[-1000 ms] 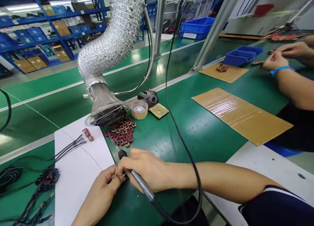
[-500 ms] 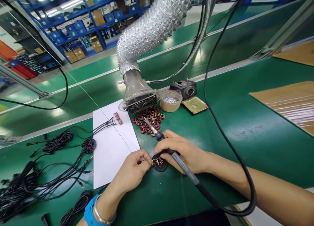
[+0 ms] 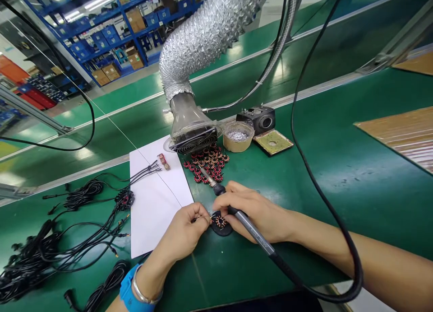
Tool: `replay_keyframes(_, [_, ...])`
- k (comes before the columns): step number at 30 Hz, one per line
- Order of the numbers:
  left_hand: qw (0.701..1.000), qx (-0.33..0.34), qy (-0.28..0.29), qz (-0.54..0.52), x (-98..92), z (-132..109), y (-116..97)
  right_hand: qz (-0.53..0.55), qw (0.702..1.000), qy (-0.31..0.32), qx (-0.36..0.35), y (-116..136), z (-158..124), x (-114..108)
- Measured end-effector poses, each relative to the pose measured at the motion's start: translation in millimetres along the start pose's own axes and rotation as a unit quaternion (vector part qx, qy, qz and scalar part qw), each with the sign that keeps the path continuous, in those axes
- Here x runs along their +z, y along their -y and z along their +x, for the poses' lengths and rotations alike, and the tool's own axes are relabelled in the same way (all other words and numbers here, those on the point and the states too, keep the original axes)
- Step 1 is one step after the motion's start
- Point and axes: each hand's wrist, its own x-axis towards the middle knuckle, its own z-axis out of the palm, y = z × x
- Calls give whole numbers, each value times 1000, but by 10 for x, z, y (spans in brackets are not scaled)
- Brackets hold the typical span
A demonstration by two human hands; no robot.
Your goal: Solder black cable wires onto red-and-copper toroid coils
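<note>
My left hand [image 3: 182,239] pinches a thin wire end close to a small copper-wound toroid coil [image 3: 220,221], which sits on a round black pad [image 3: 218,230]. My right hand [image 3: 252,212] is shut around the barrel of a soldering iron [image 3: 253,228]. The iron's metal tip [image 3: 206,175] points up and away from the coil, over a heap of red and copper toroid coils [image 3: 206,165]. A blue wristband [image 3: 131,289] and a metal bangle circle my left wrist.
A fume extractor hood [image 3: 192,129] on a foil duct stands behind the heap. Nearby are a solder tin [image 3: 237,136], an iron stand [image 3: 260,120] and a brass pad [image 3: 273,142]. A white sheet [image 3: 158,199] and black cable bundles [image 3: 30,271] lie left; cardboard [image 3: 402,136] lies right.
Since the oldest frame, the view has swung left and the hands sit further right in it, over the black pad. Over the last half second, the hands and iron have barely moved.
</note>
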Motion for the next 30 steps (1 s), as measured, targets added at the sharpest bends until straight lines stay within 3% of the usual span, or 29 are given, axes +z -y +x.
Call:
replay_keyframes(13, [1000,4,21,-16,-31,29,15,56,998,-2,18,13,21,159])
replay_keyframes(19, [1000,7,19,-11,-20,20,-3,49,998,-20,23,26,41,82])
replay_keyframes(25, [1000,-4,15,2,-1,27,-40,-7,993,-117,24,208,-67,-105])
replay_keyframes(30, [999,-24,20,-10,-8,43,-81,37,980,-186,66,358,-176,-187])
